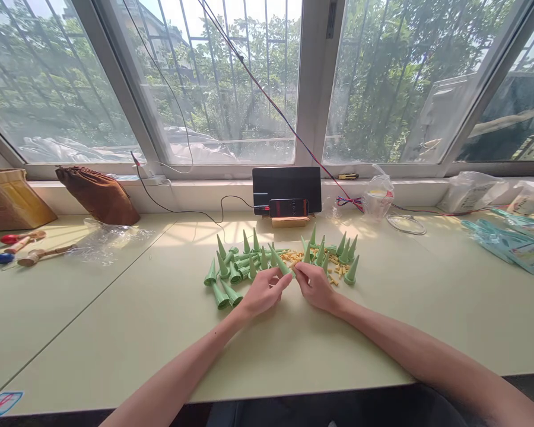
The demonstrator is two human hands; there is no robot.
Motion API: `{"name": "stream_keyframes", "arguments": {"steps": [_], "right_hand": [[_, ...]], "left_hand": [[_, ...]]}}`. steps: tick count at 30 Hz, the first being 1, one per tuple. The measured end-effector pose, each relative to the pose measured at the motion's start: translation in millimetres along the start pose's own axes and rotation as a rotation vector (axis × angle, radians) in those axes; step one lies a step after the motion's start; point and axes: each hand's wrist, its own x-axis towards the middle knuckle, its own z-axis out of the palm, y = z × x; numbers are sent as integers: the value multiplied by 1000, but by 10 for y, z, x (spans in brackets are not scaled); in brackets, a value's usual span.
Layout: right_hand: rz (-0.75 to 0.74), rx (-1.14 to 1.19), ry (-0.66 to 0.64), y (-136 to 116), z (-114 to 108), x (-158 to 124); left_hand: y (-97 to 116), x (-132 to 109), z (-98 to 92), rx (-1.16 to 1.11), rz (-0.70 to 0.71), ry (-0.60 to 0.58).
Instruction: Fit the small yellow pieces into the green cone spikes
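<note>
My left hand (263,292) and my right hand (315,286) meet over the pale table (115,332), both pinched on one green cone (283,265) held between them. Its point faces up and left. Behind the hands lie several more green cones: one group (231,270) to the left, partly upright and partly on their sides, another group (333,252) standing to the right. A scatter of small yellow pieces (293,257) lies between the two groups, partly hidden by the cones.
A dark tablet (286,187) with a phone (288,208) on a wooden stand sits at the back. Brown pouch (98,194) and wooden toys (24,246) at left. Plastic bags (379,196) and teal packets (511,243) at right. Cables cross the windowsill.
</note>
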Motion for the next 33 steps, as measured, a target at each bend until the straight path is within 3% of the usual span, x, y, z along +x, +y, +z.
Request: {"name": "stream_keyframes", "arguments": {"steps": [20, 33], "right_hand": [[-2, -3, -47, 45, -21, -2], [-15, 5, -58, 30, -30, 2]], "left_hand": [[-85, 18, 18, 166, 109, 98], [-200, 28, 10, 470, 252, 144]]}}
